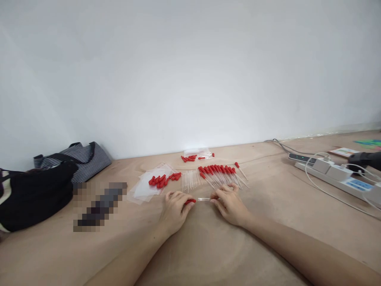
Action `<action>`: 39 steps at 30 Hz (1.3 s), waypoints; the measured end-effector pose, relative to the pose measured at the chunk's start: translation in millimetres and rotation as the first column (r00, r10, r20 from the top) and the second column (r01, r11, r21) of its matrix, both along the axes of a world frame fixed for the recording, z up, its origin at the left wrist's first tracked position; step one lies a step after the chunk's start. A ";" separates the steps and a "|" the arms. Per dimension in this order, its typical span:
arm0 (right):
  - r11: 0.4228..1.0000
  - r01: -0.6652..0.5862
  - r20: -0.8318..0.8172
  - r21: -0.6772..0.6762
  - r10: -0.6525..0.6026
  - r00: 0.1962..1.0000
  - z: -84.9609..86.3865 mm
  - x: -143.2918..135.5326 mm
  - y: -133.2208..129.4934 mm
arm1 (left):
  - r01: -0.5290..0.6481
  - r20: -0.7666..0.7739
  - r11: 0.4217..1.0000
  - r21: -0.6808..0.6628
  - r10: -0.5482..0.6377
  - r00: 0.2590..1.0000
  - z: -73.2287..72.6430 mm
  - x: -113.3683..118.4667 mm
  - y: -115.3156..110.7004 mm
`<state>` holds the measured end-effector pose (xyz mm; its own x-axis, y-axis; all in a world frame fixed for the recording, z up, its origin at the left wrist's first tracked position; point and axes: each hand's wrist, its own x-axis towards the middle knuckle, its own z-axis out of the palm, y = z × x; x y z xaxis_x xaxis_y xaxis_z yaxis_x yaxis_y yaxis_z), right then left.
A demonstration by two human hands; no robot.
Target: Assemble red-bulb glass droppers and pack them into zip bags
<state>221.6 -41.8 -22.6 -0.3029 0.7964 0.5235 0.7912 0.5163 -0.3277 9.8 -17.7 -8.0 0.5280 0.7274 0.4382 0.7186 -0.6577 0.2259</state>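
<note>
Between thumb and fingers, my left hand [176, 209] pinches a red rubber dropper bulb [191, 201], its open end facing right. My right hand [228, 204] grips a clear glass dropper tube [204, 199], whose bare end points left at the bulb with a small gap between them. Beyond my right hand lies a row of droppers with red bulbs fitted [218, 169]. Loose clear tubes [189, 180] lie side by side to the left of that row. A pile of loose red bulbs [160, 181] rests partly on clear plastic bags [143, 186].
More red bulbs [189, 158] lie by a plastic bag [197, 152] near the wall. On the right, a white power strip [339, 178] carries plugs and cables. A striped bag [89, 159], a black bag [38, 194] and a blurred dark object [101, 206] occupy the left.
</note>
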 end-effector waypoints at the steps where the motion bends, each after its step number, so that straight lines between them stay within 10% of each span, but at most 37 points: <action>1: 1.000 -0.002 -0.003 -0.002 0.002 1.000 0.0 -0.6 -0.1 | -0.002 0.009 1.000 -0.008 0.002 1.000 -0.5 0.2 0.2; 30: 0.984 -0.130 0.145 0.120 0.112 0.983 0.4 -0.3 2.8 | -0.004 0.108 0.996 -0.094 0.015 0.994 -9.2 6.7 -2.1; 39: 0.994 -0.095 -0.039 0.057 0.097 0.994 2.4 -11.2 -0.8 | 0.016 0.127 0.998 -0.054 -0.009 0.992 -7.3 8.9 -4.6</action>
